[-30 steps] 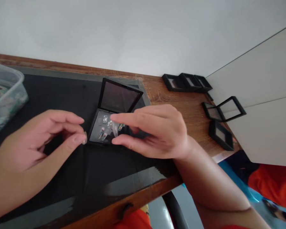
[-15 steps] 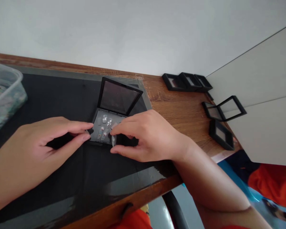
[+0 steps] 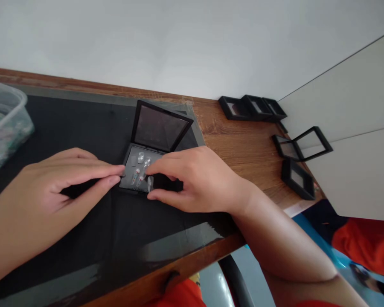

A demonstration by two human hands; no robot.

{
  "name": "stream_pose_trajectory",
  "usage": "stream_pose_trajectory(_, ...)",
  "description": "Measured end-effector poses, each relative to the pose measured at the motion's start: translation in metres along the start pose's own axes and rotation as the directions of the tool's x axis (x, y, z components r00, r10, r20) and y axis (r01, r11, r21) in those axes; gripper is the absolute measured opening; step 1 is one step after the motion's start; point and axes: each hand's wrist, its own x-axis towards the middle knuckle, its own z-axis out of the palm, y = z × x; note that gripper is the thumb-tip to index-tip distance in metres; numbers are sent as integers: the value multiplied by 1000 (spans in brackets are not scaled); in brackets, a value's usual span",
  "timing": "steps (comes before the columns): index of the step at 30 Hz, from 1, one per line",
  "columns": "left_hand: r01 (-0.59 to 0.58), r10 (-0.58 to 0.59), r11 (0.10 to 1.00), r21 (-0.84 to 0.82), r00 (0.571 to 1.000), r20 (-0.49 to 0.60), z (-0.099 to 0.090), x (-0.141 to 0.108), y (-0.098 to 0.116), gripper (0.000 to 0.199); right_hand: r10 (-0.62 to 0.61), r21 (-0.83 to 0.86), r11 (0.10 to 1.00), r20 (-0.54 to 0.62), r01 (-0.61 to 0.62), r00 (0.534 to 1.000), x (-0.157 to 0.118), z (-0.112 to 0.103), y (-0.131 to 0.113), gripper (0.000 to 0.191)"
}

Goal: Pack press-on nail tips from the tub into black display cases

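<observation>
An open black case (image 3: 137,179) lies on the black mat (image 3: 83,128), lid raised, with several small press-on nails (image 3: 140,168) inside. The left hand (image 3: 57,179) pinches its near left edge with narrowed fingers; the right hand (image 3: 198,179) holds one clear nail (image 3: 150,184) between thumb and forefinger at the case's front. A clear plastic tub (image 3: 6,123) sits far left. More black cases (image 3: 252,107) rest on the wooden tabletop (image 3: 243,149) by the white wall.

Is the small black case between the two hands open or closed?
Open. The black case has its lid raised at the far side, and small press-on nails show on the grey base inside.
</observation>
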Motion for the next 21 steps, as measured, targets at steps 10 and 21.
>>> stream_pose_trajectory(10,-135,131,981,138,991,36,8,-9,1,35,11,1,1000,7,-11,1000,1,0,3,17)
stream_pose_trajectory(21,-124,122,990,61,992,33,3,-8,2,28,-66,-18,998,-36,66,997,-1,0,4,11)
